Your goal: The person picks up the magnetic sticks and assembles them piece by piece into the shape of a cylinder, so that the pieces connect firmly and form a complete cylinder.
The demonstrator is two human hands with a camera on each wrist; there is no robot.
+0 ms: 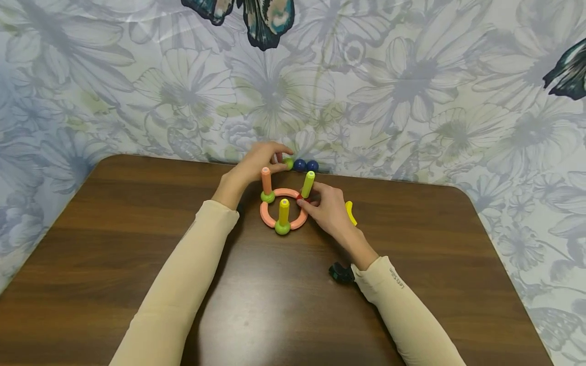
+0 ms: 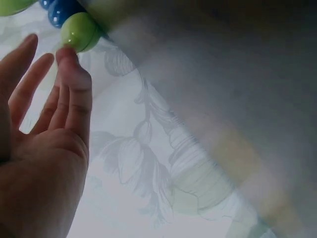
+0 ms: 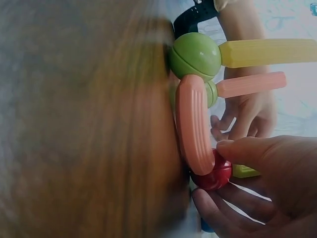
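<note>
A ring of salmon curved rods (image 1: 267, 217) lies on the table, joined by two green balls (image 1: 282, 228) and a red ball (image 3: 218, 173). Three straight rods stand up from these balls: an orange one (image 1: 266, 181), a yellow one (image 1: 284, 212) and a lime one (image 1: 308, 184). My right hand (image 1: 330, 208) holds the red ball from the right, thumb on one side and fingers on the other. Behind the ring, my left hand (image 1: 256, 161) reaches to a loose green ball (image 2: 80, 32), a fingertip at its surface and the other fingers extended.
Two dark blue balls (image 1: 305, 165) sit in a row beside the loose green ball at the table's back edge. A yellow curved rod (image 1: 351, 213) lies right of my right hand. Flower-patterned fabric (image 1: 389, 101) rises behind the brown table (image 1: 274, 305).
</note>
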